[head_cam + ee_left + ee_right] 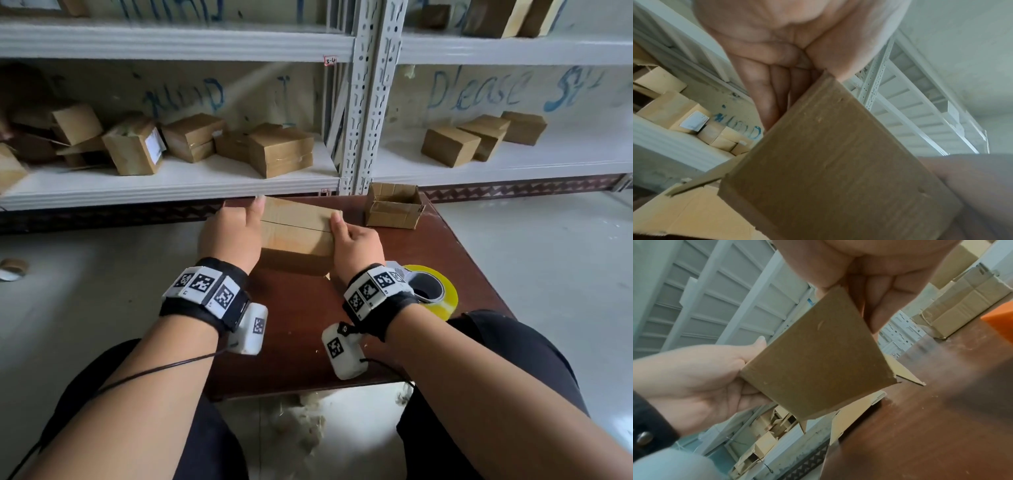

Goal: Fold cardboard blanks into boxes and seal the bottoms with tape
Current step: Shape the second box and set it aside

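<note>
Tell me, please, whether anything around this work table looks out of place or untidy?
Yes. On the left shelf the cardboard boxes lie tumbled at odd angles rather than stacked. A tape roll sits on the floor at far left, away from the table, and scraps litter the floor under it.

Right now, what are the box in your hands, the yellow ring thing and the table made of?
The box looks like plain brown cardboard, matte, with folded flaps and a seam. Both hands hold its ends. The yellow ring seems to be glossy plastic tape on a pale core, likely card. The table looks like dark reddish wood or veneer, slightly shiny.
</note>
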### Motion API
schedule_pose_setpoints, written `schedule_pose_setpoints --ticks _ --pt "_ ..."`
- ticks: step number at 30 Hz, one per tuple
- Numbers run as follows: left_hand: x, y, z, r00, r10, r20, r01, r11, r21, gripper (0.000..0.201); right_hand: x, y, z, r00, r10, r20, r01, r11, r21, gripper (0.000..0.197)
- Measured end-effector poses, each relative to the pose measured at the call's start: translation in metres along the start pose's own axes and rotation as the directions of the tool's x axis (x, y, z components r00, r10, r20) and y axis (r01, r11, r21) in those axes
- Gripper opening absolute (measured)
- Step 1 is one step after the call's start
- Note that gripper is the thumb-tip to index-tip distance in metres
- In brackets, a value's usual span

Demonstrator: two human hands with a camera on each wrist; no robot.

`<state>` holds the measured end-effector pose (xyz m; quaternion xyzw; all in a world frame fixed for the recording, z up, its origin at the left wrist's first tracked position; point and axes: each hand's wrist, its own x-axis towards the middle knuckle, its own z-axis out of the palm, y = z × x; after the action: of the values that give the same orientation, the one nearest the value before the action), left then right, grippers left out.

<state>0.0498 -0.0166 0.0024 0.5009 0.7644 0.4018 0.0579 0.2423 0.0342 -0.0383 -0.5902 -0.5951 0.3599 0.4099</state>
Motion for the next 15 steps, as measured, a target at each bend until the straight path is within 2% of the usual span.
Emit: schedule_pose_setpoints --ticks 4,6,7,8,10,11,15 --pt "0.000 -0.003 0.000 0.998 0.047 0.034 -0.044 0.995 -0.085 0.067 0.001 -0.005 -0.001 1.000 -0.024 0.012 0.024 0.999 0.039 0.055" --pt "-0.009 0.000 0.007 0.992 0.089 0.092 -0.087 0.996 -0.023 0.057 -0.003 -0.010 -0.003 0.995 -0.081 0.059 0.081 0.997 0.002 0.048" --pt "-0.014 0.002 0.011 0.987 0.096 0.128 -0.100 0.995 0.026 0.054 -0.005 -0.010 -0.002 0.992 -0.099 0.076 0.100 0.995 -0.014 0.051" --pt "-0.019 0.004 0.016 0.983 0.101 0.150 -0.112 0.992 0.064 0.054 -0.006 -0.009 -0.001 0.993 -0.093 0.077 0.096 0.995 -0.032 0.062" --pt "-0.023 0.007 0.022 0.983 0.120 0.138 -0.131 0.989 0.071 0.052 -0.008 -0.007 -0.002 0.998 -0.052 0.047 0.056 0.995 -0.084 0.080" --pt "-0.022 0.008 0.022 0.985 0.125 0.121 -0.133 0.989 0.059 0.054 -0.007 -0.005 -0.003 0.999 -0.036 0.038 0.039 0.995 -0.096 0.080" --pt "-0.014 0.011 0.012 0.994 0.073 0.076 -0.072 0.997 -0.010 0.062 0.001 -0.011 -0.016 0.995 -0.102 0.018 0.104 0.984 -0.142 0.050"
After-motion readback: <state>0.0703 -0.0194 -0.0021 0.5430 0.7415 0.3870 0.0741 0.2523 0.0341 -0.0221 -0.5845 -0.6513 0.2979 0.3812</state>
